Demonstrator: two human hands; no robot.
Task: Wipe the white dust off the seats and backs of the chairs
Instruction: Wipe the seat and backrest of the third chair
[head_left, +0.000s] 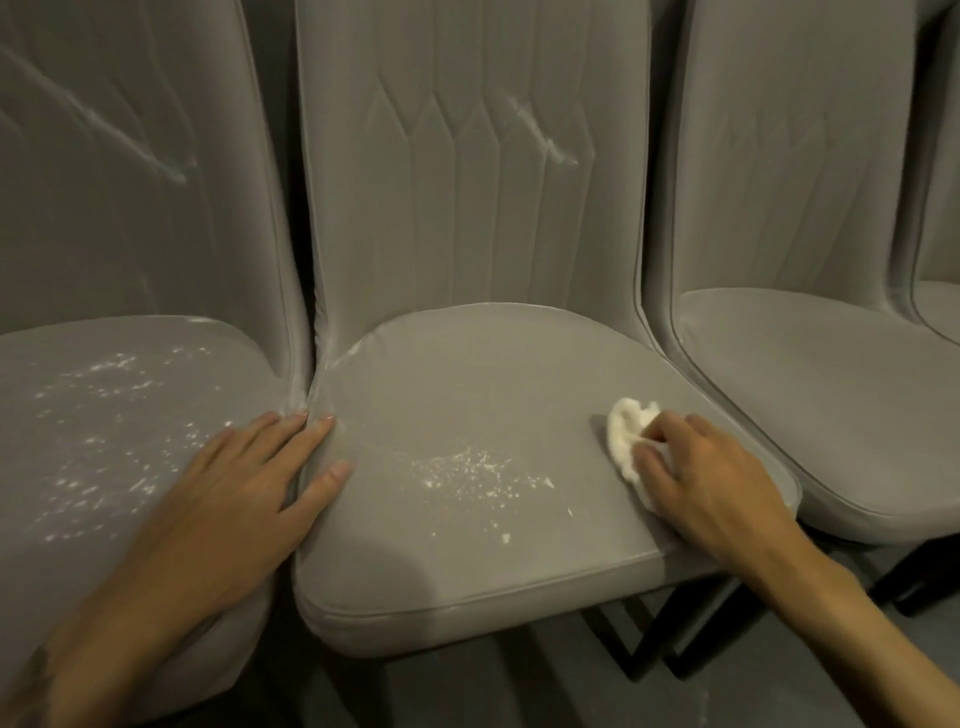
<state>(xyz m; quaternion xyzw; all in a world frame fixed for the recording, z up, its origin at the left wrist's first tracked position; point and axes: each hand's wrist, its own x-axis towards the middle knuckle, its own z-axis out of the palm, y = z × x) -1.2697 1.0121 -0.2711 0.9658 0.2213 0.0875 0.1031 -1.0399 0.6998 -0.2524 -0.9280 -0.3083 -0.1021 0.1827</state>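
Your right hand (711, 473) is gripping the white cloth (626, 423) at the right of the frame, with the fingers curled down over it and pressing it onto the right side of the middle chair (493, 384) seat. The cloth is lying with its long axis running from upper left to lower right. Its bunched free end is poking out past your fingertips toward the chair back, and the rest is disappearing under your palm, so how far it is reaching there is hard to judge. It is looking soft, fluffy and crumpled, cream-white against the grey upholstery.

Your left hand (244, 483) is resting flat in the lower left, fingers straight and slightly spread, holding nothing. It is bridging the gap between the left chair (47, 395) seat and the middle seat, its fingertips touching the middle seat's left edge.

A patch of white dust (478, 470) is sitting on the middle seat, between your two hands and apart from the cloth. More white specks (104, 415) are scattering over the left seat. A white streak (543, 137) is slanting across the middle chair's back, and a longer streak (104, 130) is crossing the left chair's back. The right chair (805, 395) is standing just beside the middle one.
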